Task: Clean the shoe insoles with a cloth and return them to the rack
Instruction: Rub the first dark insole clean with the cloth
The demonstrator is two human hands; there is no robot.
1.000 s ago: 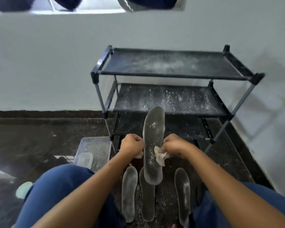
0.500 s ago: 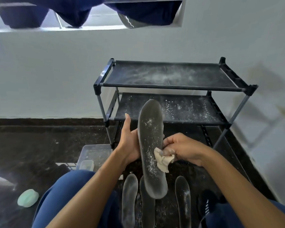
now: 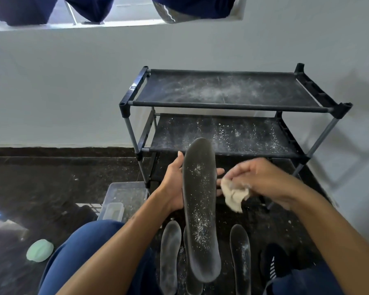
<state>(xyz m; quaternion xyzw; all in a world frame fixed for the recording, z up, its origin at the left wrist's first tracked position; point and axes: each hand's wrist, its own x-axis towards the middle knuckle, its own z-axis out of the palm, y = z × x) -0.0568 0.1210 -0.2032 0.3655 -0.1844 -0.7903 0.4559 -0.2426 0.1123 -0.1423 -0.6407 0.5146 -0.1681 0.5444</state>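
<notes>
Insole [image 3: 200, 209], dark, speckled with white dust: held up before the rack [image 3: 226, 105], left hand [image 3: 174, 186] wrapped round its middle; judged light, thin, bendy, best supported mid-length. Right hand [image 3: 262, 179] pinches crumpled cloth [image 3: 234, 195] just beside its edge

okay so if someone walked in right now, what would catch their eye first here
Probably the dusty grey insole held up at the centre, the left hand behind it and the right hand pinching a crumpled cloth beside it. Behind stands the black rack, its shelves speckled white. Three more insoles lie on the floor below.
</notes>
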